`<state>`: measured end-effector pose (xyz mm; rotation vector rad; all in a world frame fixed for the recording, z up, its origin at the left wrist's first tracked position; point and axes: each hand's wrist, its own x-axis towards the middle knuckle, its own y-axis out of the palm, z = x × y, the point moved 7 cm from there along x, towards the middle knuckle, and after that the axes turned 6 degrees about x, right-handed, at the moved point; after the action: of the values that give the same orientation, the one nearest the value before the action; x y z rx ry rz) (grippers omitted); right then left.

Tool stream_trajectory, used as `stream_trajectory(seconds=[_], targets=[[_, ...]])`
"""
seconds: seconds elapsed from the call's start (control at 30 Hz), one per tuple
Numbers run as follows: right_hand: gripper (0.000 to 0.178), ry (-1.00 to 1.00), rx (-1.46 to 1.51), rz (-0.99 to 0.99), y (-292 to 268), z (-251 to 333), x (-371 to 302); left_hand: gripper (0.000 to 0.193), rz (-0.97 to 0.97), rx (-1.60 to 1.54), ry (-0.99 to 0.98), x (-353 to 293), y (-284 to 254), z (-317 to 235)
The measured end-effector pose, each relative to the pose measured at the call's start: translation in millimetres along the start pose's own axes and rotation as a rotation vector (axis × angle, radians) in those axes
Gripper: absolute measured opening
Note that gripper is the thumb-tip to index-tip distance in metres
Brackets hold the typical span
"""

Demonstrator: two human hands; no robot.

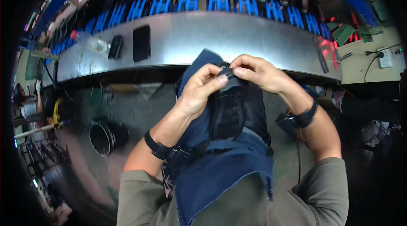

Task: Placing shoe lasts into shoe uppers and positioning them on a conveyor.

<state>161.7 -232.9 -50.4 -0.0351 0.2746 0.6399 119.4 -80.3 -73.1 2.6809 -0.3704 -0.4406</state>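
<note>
A long black moulded piece point(231, 103) with raised ridges lies lengthwise over my lap. Both my hands meet at its far end, close to the front edge of the metal table. My left hand point(201, 88) pinches that end between thumb and fingers. From the other side my right hand point(258, 73) grips the same end, its thumb and forefinger closed on it. The fingers hide the exact spot they press. Under the piece and around it lies dark blue cloth point(224, 158), covering my lap and front.
On the metal table point(186, 44) rest a flat black rectangular case point(141, 43), a small black object point(115, 47) and a clear red-capped bottle point(91, 41). A row of blue H-shaped holders point(188, 0) lines its far side. A black bucket point(101, 138) stands on the floor at left.
</note>
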Motion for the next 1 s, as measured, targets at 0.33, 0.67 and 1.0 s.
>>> stream_trajectory(seconds=[0.33,0.67,1.0], targets=[[0.020,-0.657,-0.745,0.359,73,-11,-105,0.010,0.610,1.283,0.631,-104,63,16],[0.038,-0.394,-0.255,0.169,5,8,3,0.033,0.138,0.534,0.268,3,-17,-20],[0.045,-0.116,-0.328,-0.083,-17,-39,45,0.029,0.100,0.751,0.065,59,-44,-7]])
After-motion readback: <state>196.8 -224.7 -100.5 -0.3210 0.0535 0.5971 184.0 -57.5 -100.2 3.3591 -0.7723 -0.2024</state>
